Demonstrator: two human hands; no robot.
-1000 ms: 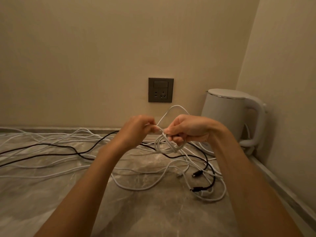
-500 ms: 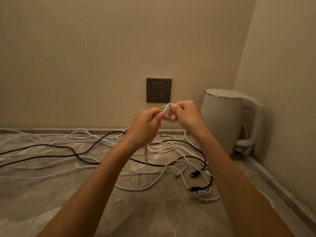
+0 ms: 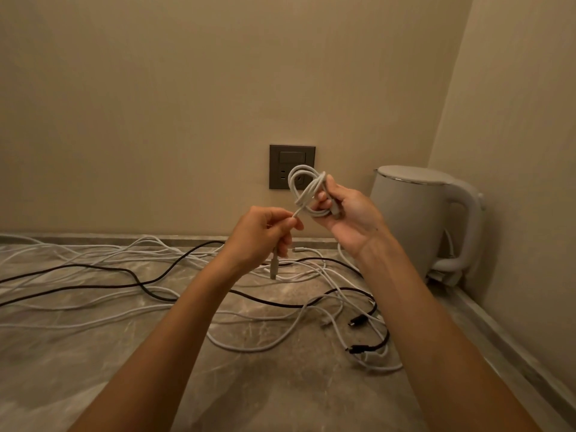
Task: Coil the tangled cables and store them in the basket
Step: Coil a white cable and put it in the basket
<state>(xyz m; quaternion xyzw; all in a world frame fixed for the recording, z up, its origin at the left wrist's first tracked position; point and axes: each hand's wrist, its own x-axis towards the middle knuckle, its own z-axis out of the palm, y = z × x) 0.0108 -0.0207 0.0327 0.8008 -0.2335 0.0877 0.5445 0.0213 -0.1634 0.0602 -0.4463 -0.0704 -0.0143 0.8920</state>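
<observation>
Right hand [image 3: 346, 213] has its fingers wrapped round the white coil [image 3: 307, 190], held up in the air right in front of the wall socket [image 3: 291, 157], so it covers part of the plate. Left hand [image 3: 261, 235] pinches the loose end [image 3: 295, 213] of that same cable, with the plug dangling below the fist. Underneath, the marble counter [image 3: 93, 369] is a mess of white cables [image 3: 265, 347] with a black cable [image 3: 149, 288] snaking through them. A white kettle [image 3: 414, 219] sits in the right corner, just beside the tangle. Any markings on the socket are too small to read.
</observation>
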